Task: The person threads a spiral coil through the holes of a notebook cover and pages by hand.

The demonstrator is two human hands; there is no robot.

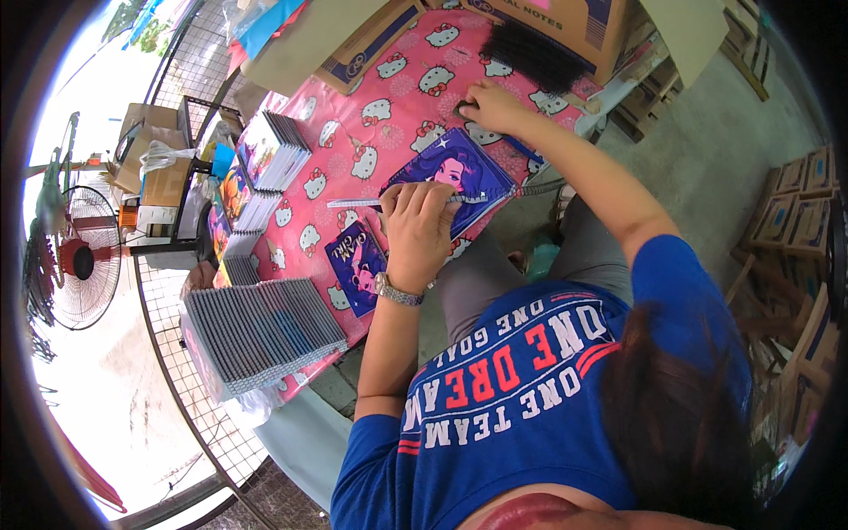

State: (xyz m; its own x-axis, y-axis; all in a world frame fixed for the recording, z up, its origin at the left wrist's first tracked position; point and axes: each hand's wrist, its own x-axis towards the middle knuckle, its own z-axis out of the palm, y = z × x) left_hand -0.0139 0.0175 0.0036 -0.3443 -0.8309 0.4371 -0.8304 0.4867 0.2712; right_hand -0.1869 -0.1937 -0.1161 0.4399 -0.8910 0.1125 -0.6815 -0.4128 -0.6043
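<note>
In front of me a purple notebook (468, 163) with a drawn long-haired figure on its cover lies on the pink table cover. My left hand (415, 216) is closed over its near edge, where a pale punched strip (349, 203) shows on both sides of the fingers. A thin dark spiral coil (534, 188) sticks out past the notebook's right corner. Beyond the notebook, my right hand (488, 104) is closed near the table, with a small dark object (461, 110) at its fingertips. A smaller purple booklet (358, 268) lies left of my left wrist.
At left stands a large stack of spiral-bound notebooks (265, 336), with more stacks (272, 155) behind it. A bundle of thin black coils (534, 57) lies by a cardboard box (565, 26) at the far side. A fan (84, 259) stands beyond the wire mesh.
</note>
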